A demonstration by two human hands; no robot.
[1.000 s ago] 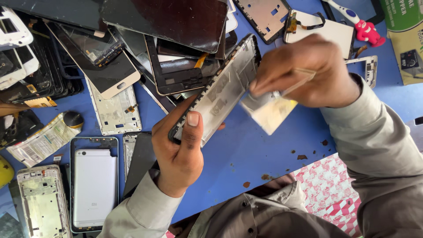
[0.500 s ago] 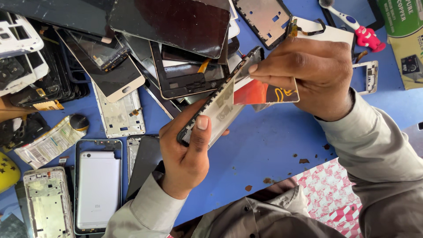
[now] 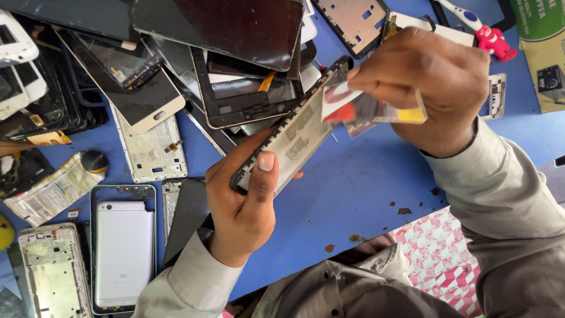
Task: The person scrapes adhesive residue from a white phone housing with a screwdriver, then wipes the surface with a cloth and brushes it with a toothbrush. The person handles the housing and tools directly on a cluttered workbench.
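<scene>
My left hand (image 3: 244, 200) grips the lower end of a phone frame (image 3: 291, 132), thumb pressed on its edge; the frame tilts up to the right over the blue table (image 3: 365, 188). My right hand (image 3: 421, 82) is closed at the frame's upper end and pinches a thin plastic card (image 3: 368, 109) with red, white and yellow print. The card lies against the frame's upper edge. My fingers hide part of the card and the frame's top corner.
A heap of dark phone screens and frames (image 3: 223, 53) covers the table's far left. A silver phone back (image 3: 122, 253) and a bare metal frame (image 3: 50, 271) lie at lower left. A red-and-white tool (image 3: 485, 32) and a green box (image 3: 541, 41) sit at upper right.
The card has gone from flat and pale-sided under the frame to printed side up at the frame's upper edge. Both hands and the frame shifted slightly right and up.
</scene>
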